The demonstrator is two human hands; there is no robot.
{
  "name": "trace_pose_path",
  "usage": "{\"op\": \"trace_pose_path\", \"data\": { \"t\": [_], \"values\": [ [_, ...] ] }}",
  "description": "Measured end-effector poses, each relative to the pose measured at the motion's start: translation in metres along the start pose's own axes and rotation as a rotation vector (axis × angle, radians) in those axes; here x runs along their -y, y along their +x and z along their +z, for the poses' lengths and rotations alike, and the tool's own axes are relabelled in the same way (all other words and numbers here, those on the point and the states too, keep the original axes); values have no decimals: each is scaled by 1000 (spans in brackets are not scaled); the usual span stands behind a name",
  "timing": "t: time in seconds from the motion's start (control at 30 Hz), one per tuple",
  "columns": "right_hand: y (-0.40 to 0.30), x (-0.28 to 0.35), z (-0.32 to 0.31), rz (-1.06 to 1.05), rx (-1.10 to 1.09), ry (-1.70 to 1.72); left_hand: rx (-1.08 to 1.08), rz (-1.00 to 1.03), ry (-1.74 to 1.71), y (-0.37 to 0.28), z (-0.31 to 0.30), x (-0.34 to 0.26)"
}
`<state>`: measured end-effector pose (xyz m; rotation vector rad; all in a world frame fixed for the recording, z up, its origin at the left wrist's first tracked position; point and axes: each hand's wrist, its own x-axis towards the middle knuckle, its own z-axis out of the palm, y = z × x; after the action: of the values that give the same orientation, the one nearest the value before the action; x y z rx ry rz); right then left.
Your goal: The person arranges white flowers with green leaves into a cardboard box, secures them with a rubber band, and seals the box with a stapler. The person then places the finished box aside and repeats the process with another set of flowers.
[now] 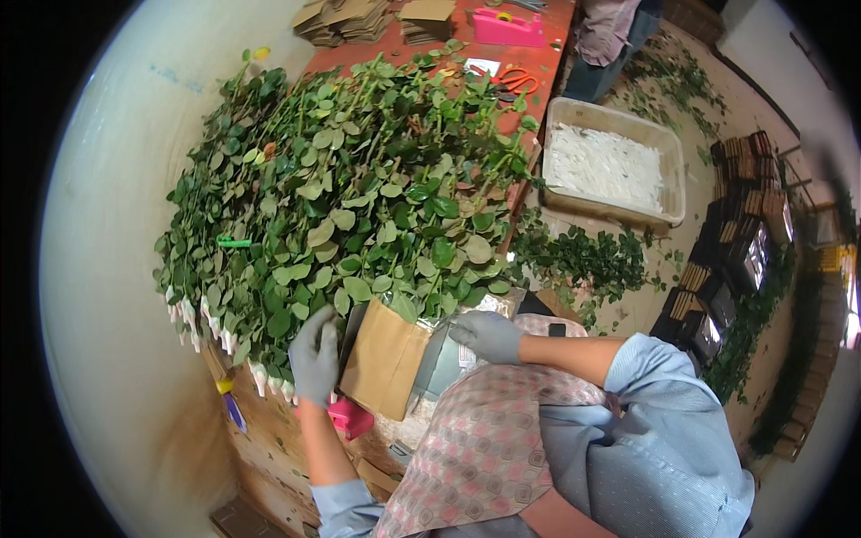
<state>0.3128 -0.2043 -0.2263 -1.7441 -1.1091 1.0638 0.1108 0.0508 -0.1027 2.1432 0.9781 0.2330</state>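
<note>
A brown cardboard wrapper (387, 360) stands tilted before me, with leafy stems at its upper edge. My left hand (314, 356), in a grey glove, is just left of it against the leaves; its fingers are bent, and whether they hold a stem is hidden. Gloved in grey too, my right hand (488, 335) pinches the edge of a clear plastic sheet (436, 360) on the wrapper's right side. A big heap of green rose stems (363, 195) covers the red table beyond. White-sleeved flower heads (259, 378) hang over its left and near edges.
Orange-handled scissors (518, 81) and a pink tape dispenser (509, 28) lie on the red table (403, 50), near cardboard stacks (427, 20). A plastic crate (613, 111) of white sleeves (605, 168) stands to the right, close to another person (605, 40). Dark packed boxes (723, 255) line the floor.
</note>
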Motion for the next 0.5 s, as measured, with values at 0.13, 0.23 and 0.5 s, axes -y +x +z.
{"op": "trace_pose_path", "data": {
  "t": [0.13,0.23,0.5],
  "values": [
    [14,-32,11,50,7,-94,51,328,339,-49,31,-27],
    [30,-52,30,-33,-53,-140,169,253,590,-87,69,-36],
    [51,-85,41,-88,-146,-394,167,153,667,-111,97,8]
  ]
}}
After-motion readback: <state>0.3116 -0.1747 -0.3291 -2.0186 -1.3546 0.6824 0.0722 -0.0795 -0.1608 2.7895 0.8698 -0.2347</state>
